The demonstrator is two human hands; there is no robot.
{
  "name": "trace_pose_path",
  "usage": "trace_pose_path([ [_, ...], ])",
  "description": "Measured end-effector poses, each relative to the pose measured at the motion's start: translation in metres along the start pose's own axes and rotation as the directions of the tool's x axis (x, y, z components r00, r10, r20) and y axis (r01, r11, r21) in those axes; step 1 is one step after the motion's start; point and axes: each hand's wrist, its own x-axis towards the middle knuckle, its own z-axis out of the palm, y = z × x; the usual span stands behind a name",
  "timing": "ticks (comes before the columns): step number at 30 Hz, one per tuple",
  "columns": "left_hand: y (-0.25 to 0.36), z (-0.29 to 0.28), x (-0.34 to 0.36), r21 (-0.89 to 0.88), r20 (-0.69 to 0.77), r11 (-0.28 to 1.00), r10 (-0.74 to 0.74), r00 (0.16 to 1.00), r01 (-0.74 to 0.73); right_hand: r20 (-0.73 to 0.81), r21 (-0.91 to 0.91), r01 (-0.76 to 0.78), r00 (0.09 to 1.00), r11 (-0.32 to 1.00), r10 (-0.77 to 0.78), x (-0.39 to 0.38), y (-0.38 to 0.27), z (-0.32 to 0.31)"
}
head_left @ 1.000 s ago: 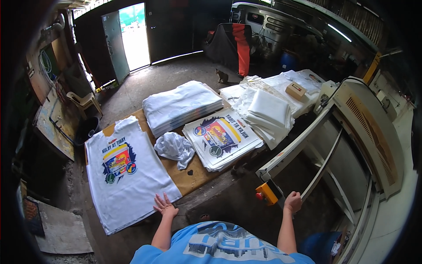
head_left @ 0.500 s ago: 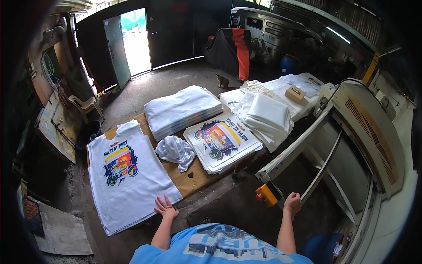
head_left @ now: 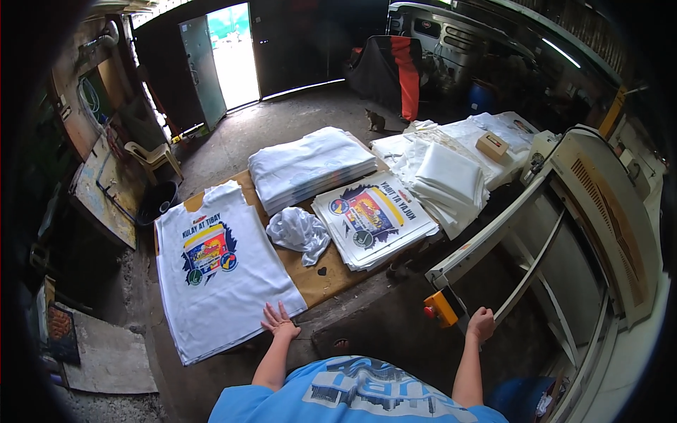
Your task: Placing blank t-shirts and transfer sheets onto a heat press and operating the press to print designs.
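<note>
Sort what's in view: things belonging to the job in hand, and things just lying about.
Apparently in the job:
- shirts, left hand at their edge
- machine, closed right hand at its front
- mirror-printed sheets

Seemingly just about:
- chair
- blue drum
- cat

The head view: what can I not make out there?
In the head view:
What the right hand grips, if anything: its own fingers hide it.
Palm of the left hand: its back covers it.
Whatever is under the black-and-red cover: the cloth hides it.
Scene beyond the doorway: mostly lost in glare.
</note>
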Motion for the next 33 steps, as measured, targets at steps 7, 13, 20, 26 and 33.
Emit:
trace_pose_path([
  [7,-0.007,0.007,0.001,-0.021,-0.074,0.999,0.033,0.997,-0.035,-0.06,0.013,0.021,0.998,1.0,-0.02,-0.004,0.003,0.009],
  [13,0.001,0.003,0.004,0.002,0.023,1.0,-0.009,1.0,0.009,-0.029,-0.006,-0.009,1.0,1.0,0.009,-0.002,0.001,0.006],
  [20,-0.001,0.005,0.002,-0.026,-0.068,0.999,0.042,0.997,-0.044,-0.055,-0.002,0.008,0.998,1.0,-0.008,-0.001,0.006,0.006],
  [26,-0.006,0.005,0.007,-0.017,-0.021,1.0,0.021,1.0,-0.021,-0.033,0.026,-0.009,0.999,1.0,0.01,-0.005,-0.002,0.002],
  [33,0.004,0.0,0.008,0.041,0.056,0.999,-0.037,0.998,0.035,-0.014,0.024,-0.007,1.0,1.0,0.007,-0.002,-0.003,-0.003],
])
